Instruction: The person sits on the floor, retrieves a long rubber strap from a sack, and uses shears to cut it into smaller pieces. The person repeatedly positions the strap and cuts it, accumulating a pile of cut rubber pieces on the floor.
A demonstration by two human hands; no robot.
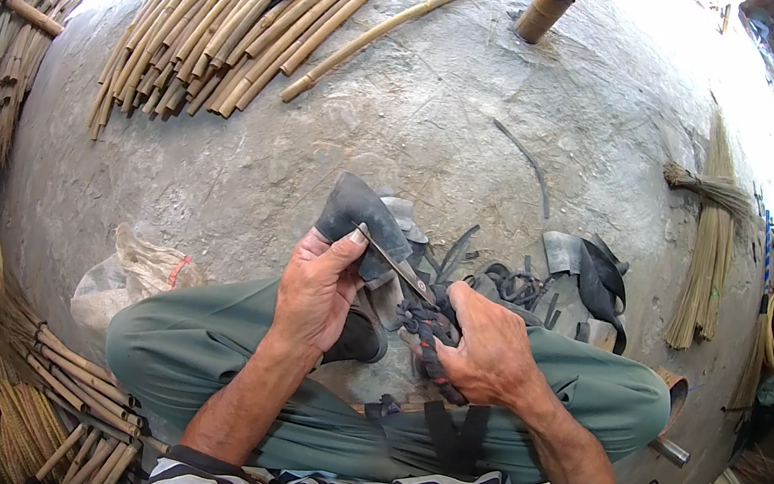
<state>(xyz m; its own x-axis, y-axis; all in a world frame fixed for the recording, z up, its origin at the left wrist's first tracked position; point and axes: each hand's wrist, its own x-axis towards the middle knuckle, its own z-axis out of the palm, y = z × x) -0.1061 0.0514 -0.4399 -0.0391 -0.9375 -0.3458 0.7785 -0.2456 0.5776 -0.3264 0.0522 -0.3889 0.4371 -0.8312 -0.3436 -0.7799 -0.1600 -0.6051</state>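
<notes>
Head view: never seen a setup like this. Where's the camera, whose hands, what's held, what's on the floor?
There is no machine here, just a person's two bare hands. The single picture comes from a wide fisheye camera on that person's head, looking down, so straight edges bend toward the dark rim. Picture left is the person's left.

The left hand holds a dark sheet, which looks like rubber. The right hand grips the wrapped handles of scissors, whose blades lie against the sheet; whether they are cutting is hard to tell.

On the grey floor beyond the knees lie dark scraps, a pile of poles and, at right, a straw bundle.
</notes>
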